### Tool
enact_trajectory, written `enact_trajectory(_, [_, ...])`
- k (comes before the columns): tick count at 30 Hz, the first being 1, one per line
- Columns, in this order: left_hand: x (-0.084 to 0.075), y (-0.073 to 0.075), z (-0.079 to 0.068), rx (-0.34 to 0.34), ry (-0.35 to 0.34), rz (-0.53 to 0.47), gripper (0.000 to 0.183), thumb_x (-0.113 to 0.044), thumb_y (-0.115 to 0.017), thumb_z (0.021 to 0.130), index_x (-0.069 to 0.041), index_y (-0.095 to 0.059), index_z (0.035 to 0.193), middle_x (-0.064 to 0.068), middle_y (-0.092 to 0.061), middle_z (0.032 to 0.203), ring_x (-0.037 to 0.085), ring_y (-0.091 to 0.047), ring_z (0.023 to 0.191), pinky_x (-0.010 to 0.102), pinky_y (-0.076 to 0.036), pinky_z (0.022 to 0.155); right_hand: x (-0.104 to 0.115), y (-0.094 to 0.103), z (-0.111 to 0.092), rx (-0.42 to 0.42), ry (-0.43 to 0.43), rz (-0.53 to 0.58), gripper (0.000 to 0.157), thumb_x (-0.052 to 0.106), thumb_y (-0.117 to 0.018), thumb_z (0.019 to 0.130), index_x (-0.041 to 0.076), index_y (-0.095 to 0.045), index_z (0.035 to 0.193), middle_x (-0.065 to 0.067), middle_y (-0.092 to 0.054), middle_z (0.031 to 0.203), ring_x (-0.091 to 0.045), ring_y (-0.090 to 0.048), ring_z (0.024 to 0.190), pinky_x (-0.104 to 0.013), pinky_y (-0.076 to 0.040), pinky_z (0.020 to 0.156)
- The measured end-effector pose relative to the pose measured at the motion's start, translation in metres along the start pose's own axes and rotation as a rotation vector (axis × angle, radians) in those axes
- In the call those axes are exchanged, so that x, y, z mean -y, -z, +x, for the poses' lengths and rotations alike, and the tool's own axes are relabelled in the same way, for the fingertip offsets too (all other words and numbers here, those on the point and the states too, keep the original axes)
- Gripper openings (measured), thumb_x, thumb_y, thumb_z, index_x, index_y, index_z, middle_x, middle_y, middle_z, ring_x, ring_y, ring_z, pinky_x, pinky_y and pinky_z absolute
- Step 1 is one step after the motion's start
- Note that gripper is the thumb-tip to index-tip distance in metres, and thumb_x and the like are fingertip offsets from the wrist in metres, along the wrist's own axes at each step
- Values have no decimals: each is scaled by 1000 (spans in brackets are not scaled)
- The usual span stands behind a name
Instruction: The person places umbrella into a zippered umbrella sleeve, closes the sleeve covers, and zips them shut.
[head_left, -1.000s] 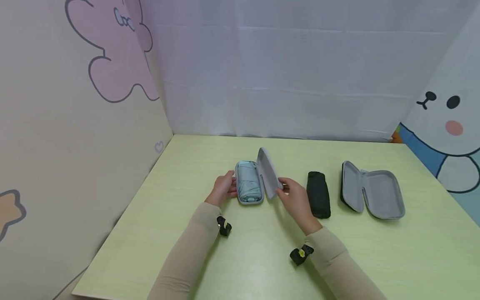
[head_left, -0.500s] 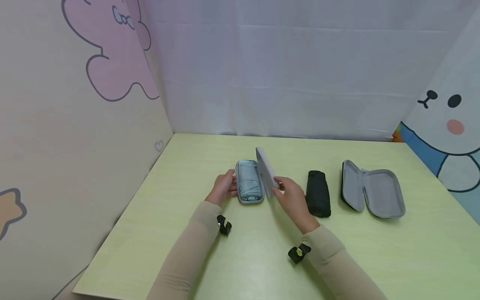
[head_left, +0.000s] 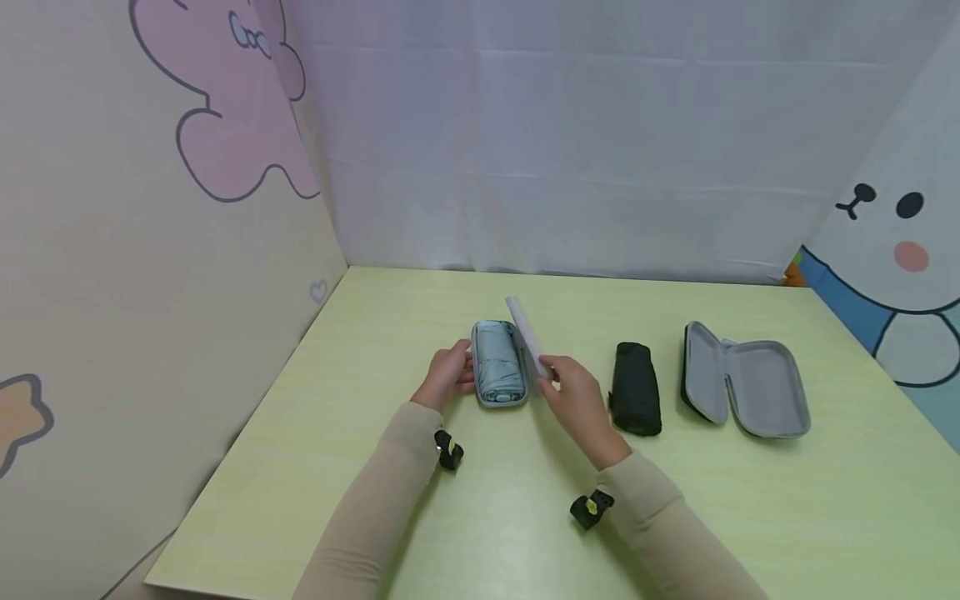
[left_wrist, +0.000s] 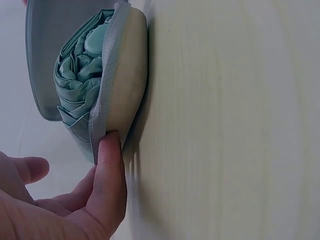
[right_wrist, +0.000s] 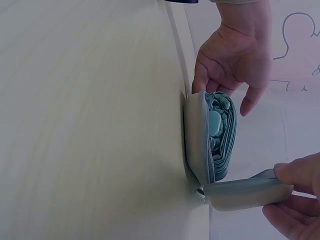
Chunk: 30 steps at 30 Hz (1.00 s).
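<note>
A small zip case (left_wrist: pixel 127 70) lies on the table with its lid (head_left: pixel 527 340) raised on the right side. Packed in its base is a folded blue-green umbrella (head_left: pixel 498 362), its round end (right_wrist: pixel 215 123) showing among the pleats. My left hand (head_left: pixel 447 377) touches the left wall of the base with its fingertips; the thumb stands apart from the case. With thumb and fingers my right hand (head_left: pixel 579 402) pinches the free edge of the lid, which stands steeply tilted. The right wrist view shows the lid hinged to the base along one side.
To the right of my right hand lies a black folded umbrella (head_left: pixel 636 389) in its sleeve. Farther right, a second case (head_left: pixel 768 389) with grey lining lies spread apart on the table (head_left: pixel 420 542). A wall and a white curtain (head_left: pixel 570 150) bound the table.
My right hand has moved left, swinging the lid from leaning right to nearly edge-on above the base's right side. My left hand stays at the case's left wall.
</note>
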<state>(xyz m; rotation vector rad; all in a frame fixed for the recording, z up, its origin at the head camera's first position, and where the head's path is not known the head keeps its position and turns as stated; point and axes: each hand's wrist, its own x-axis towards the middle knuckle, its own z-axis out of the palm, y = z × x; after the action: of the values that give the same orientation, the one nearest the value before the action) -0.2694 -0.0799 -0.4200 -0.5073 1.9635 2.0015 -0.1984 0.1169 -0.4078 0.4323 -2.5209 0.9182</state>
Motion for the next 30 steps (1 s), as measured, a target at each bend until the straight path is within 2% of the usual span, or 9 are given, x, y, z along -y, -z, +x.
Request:
enact_trajectory(19, [0,-2,0,-8,-4,8,49,-33,-44,95,7,-51,124,14,-56,107,17,-56,76,28,-51,65,9,-8,0,-12,135,-75,33,2,-76,74,-4,-65,104,-16,-65,98,-30,-61,90,-41,-50,77])
enact_trajectory(30, [0,-2,0,-5,-11,16,49,-32,-43,96,7,-50,124,15,-56,109,17,-56,75,29,-52,66,13,-9,1,2,144,-83,32,3,-76,75,-3,-65,105,-16,-65,99,-30,-61,91,-42,-50,78])
